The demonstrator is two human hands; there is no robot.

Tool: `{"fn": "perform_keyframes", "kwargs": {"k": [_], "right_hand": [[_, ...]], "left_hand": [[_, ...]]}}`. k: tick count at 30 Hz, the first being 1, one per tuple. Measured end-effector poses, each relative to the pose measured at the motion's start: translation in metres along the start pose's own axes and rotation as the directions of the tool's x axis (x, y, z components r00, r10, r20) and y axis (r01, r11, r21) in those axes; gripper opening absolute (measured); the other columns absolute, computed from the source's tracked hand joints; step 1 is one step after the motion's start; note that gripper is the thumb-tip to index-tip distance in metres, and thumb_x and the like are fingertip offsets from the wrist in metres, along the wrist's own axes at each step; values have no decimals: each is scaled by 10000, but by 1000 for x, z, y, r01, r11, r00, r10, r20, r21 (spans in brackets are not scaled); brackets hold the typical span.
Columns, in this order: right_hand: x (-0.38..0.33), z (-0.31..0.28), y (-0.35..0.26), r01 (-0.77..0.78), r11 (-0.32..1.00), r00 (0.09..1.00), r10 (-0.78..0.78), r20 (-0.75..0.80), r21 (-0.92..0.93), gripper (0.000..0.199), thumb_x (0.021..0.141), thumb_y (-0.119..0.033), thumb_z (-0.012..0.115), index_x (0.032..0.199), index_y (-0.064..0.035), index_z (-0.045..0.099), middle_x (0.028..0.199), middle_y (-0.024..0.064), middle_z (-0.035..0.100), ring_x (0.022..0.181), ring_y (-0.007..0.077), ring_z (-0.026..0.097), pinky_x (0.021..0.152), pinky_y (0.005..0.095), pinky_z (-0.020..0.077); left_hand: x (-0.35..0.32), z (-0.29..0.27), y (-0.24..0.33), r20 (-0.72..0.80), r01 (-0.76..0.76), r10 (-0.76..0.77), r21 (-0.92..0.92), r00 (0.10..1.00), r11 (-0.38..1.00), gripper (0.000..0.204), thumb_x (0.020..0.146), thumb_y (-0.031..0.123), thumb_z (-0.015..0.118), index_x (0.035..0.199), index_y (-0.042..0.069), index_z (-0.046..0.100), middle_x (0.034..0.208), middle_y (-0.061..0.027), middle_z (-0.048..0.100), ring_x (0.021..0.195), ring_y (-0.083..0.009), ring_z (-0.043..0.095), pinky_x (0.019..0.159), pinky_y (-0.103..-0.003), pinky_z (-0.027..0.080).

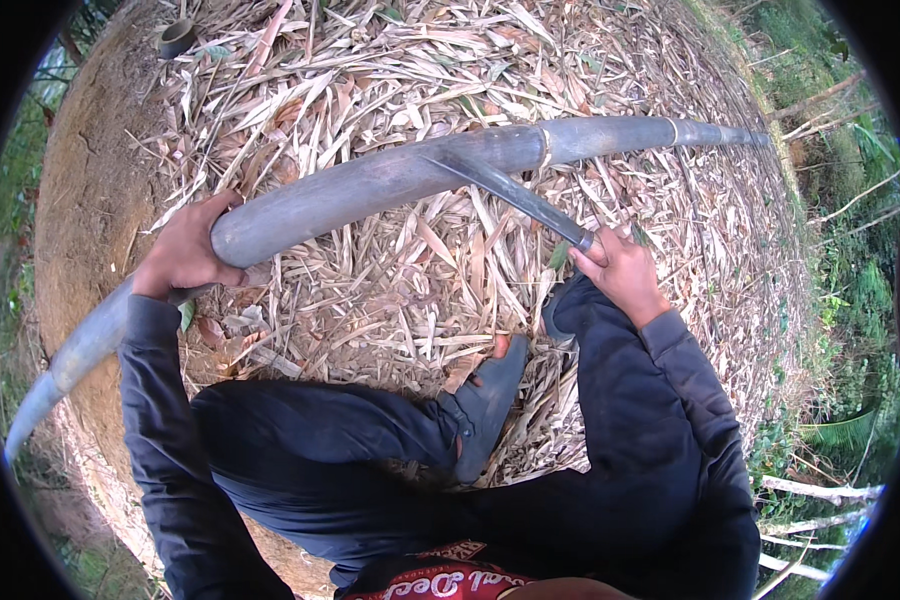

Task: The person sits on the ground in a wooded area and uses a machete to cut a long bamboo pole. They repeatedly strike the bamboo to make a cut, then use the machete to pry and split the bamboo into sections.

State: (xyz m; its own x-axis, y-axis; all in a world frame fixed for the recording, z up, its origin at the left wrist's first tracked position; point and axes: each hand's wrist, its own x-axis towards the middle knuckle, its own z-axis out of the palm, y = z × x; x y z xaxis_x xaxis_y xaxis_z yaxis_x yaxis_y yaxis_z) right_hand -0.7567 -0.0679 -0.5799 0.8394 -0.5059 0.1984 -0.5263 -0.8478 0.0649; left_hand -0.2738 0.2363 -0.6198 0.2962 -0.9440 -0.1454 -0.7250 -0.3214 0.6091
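Dry leaves (420, 290) underlie bamboo pole (370, 185), blade (515, 195).

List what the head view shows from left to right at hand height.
Bare earth bank → left hand on the grey bamboo pole → long knife blade → right hand → green undergrowth.

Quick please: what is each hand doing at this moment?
Left hand: closed on the grey bamboo pole.
Right hand: closed on the handle of the long blade.

Dry leaf litter (370, 80); green brush (850, 290)
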Motion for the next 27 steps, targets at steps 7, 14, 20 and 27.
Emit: {"fn": "perform_keyframes", "kwargs": {"k": [7, 14, 20, 27], "right_hand": [[7, 27, 13, -219, 971, 975, 216, 40, 99, 463, 945, -476, 702, 904, -24, 612, 600, 213, 640, 567, 418, 669, 539, 489, 530], [21, 28, 18, -342, 933, 939, 344, 6, 113, 493, 955, -475, 690, 924, 11, 613, 602, 221, 645, 562, 421, 672, 536, 495, 536], [24, 9, -9, 22, 1000, 999, -22, 37, -10, 448, 963, -413, 703, 828, 6, 617, 562, 201, 592, 522, 406, 631, 523, 451, 515], [21, 0, -19, -194, 981, 978, 191, 79, 32, 520, 955, -505, 671, 809, -6, 651, 624, 247, 647, 604, 414, 689, 563, 498, 546]], "left_hand": [[23, -18, -3, 286, 203, -127, -254, 950, 946, 904, 437, 86, 909, 1295, 66, 622, 1128, -87, 712, 1064, -238, 662, 969, -352, 498], [62, -20, -43, 600, 465, -116, -469, 792, 751, 1101, 476, 29, 910, 1486, -12, 475, 1254, -130, 669, 1130, -249, 631, 1035, -344, 481], [57, -21, -63, 592, 421, -62, -491, 803, 763, 1032, 528, 65, 912, 1470, 4, 494, 1213, -126, 685, 1085, -236, 644, 1012, -338, 486], [44, -24, -39, 465, 322, -136, -350, 875, 880, 1050, 487, 94, 927, 1449, -9, 520, 1238, -111, 672, 1157, -226, 610, 1048, -297, 439]]}}
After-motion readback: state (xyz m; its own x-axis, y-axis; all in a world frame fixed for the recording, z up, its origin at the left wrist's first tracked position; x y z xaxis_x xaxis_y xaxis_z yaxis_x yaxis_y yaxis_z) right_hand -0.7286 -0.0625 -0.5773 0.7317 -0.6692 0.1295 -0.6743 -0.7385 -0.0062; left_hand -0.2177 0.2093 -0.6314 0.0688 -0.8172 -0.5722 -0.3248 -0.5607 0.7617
